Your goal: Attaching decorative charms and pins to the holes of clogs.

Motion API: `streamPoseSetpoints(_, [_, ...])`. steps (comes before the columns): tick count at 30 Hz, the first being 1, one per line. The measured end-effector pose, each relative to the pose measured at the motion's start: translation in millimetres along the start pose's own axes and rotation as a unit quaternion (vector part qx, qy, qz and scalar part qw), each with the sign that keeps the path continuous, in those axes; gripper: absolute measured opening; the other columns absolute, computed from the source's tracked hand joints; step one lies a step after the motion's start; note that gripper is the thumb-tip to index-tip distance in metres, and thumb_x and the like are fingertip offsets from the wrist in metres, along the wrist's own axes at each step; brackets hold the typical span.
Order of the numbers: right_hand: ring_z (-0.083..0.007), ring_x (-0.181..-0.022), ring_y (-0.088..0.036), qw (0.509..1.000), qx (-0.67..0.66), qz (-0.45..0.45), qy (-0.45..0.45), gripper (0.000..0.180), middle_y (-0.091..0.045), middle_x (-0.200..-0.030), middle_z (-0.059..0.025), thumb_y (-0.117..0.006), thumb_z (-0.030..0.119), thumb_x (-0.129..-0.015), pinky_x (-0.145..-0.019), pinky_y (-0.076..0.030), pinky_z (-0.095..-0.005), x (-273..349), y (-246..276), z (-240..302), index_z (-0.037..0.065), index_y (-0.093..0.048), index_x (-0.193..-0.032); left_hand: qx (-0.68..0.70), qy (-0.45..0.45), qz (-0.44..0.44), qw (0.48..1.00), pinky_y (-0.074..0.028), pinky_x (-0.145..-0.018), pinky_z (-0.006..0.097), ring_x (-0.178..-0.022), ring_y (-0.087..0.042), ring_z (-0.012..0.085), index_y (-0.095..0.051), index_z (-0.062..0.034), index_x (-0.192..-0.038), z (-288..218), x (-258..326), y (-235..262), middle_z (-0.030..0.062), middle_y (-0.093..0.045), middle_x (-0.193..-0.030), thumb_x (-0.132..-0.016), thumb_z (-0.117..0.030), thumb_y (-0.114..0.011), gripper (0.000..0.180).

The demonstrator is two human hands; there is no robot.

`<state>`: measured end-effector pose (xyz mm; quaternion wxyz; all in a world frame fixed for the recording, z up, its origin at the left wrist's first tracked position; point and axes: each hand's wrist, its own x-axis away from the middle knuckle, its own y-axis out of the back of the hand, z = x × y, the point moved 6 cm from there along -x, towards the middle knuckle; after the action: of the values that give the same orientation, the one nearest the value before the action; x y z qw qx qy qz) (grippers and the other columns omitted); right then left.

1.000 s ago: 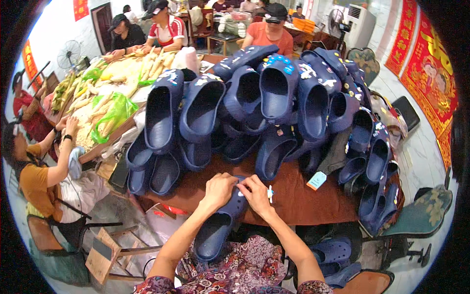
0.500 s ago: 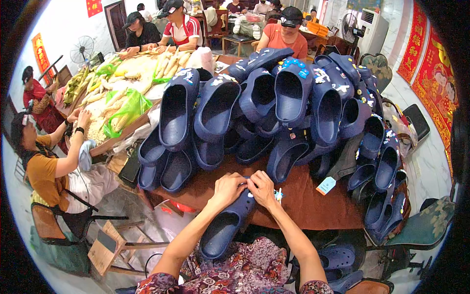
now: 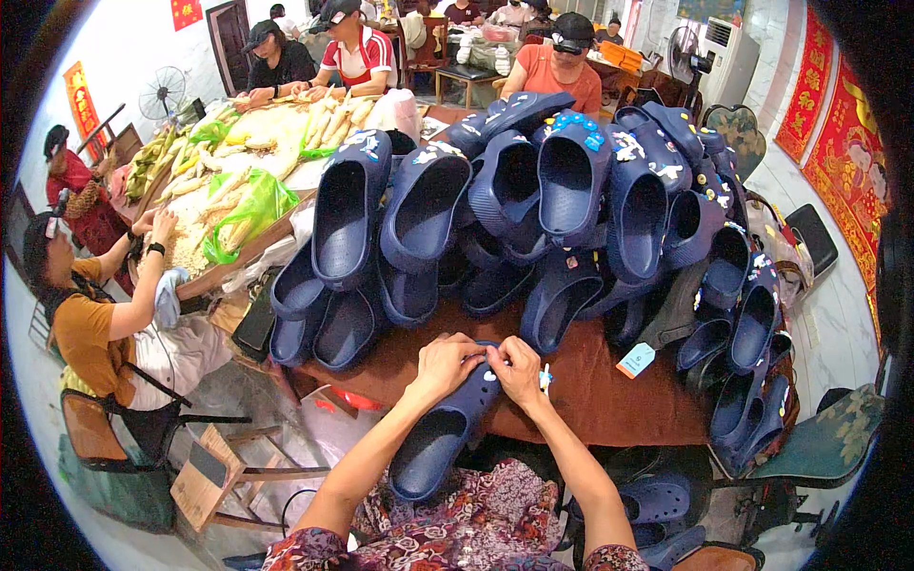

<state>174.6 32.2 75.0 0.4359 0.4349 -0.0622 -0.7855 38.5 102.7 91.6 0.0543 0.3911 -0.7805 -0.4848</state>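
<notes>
Navy-blue foam clog (image 3: 440, 440) lies heel toward the person, toe on the near edge of the brown-clothed table (image 3: 590, 400), angled so its upper faces both hands. Left hand (image 3: 446, 364) clamps the toe, fingers curled shut on it; right hand (image 3: 517, 369) pinches something small at the upper, too small to identify. Heap of matching blue clogs (image 3: 533, 200) covers the table beyond. Green plastic bags (image 3: 249, 207) on the neighbouring table hold pale produce.

A navy-blue foam clog (image 3: 441, 433) lies sole-down at the near edge of the brown-covered table, heel overhanging toward the person's lap, opening facing up, small white charms on its perforated toe.
</notes>
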Motion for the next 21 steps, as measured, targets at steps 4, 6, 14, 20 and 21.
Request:
streamPoseSetpoints(4, [-0.028,-0.059,-0.053,0.998,0.06,0.0,-0.029,0.029,-0.051,-0.066,-0.0107,-0.071,0.015,-0.086,-0.054,-0.041,-0.0376,8,17,-11,0.003,-0.05,-0.071,0.014,-0.005,-0.002,1.0,-0.054,-0.079,0.041,-0.091,-0.066,0.0288,-0.076,-0.0164,-0.1,1,2,0,0.0036,-0.07,-0.098,-0.083,-0.026,-0.07,0.02])
streamPoseSetpoints(6, [-0.0287,-0.059,-0.053,0.997,0.078,0.008,-0.026,0.029,-0.051,-0.066,-0.0107,-0.072,0.016,-0.086,-0.055,-0.041,-0.0384,15,21,-11,0.003,-0.05,-0.071,0.021,0.002,0.005,1.0,-0.054,-0.08,0.041,-0.091,-0.066,0.0288,-0.076,-0.0164,-0.1,0,3,0,0.0036,-0.07,-0.099,-0.084,-0.027,-0.07,0.02])
streamPoseSetpoints(14, [-0.0308,-0.074,-0.057,0.982,0.188,0.023,-0.011,0.02,-0.056,-0.077,-0.0099,-0.07,0.018,-0.087,-0.066,-0.045,-0.0413,20,33,-3,0.006,-0.057,-0.078,0.035,-0.017,-0.004,0.999,-0.053,-0.08,0.041,-0.092,-0.066,0.0291,-0.076,-0.0147,-0.097,4,6,-3,0.0052,-0.07,-0.099,-0.084,-0.027,-0.07,0.019])
streamPoseSetpoints(20, [-0.0306,-0.093,-0.059,0.998,0.036,0.05,-0.024,0.013,-0.063,-0.099,-0.011,-0.064,0.013,-0.09,-0.083,-0.048,-0.0411,8,29,26,0.006,-0.066,-0.1,0.051,-0.015,-0.015,0.998,-0.052,-0.081,0.041,-0.093,-0.065,0.03,-0.075,-0.012,-0.096,7,-2,-2,0.0063,-0.07,-0.099,-0.083,-0.023,-0.07,0.018])
streamPoseSetpoints(21, [-0.0306,-0.097,-0.058,0.996,0.047,0.077,0.01,0.015,-0.064,-0.101,-0.0104,-0.064,0.013,-0.089,-0.085,-0.047,-0.041,11,23,31,0.006,-0.066,-0.102,0.069,-0.022,-0.011,0.997,-0.051,-0.084,0.041,-0.094,-0.065,0.0302,-0.075,-0.0105,-0.098,8,-1,-3,0.0078,-0.071,-0.101,-0.084,-0.021,-0.07,0.018])
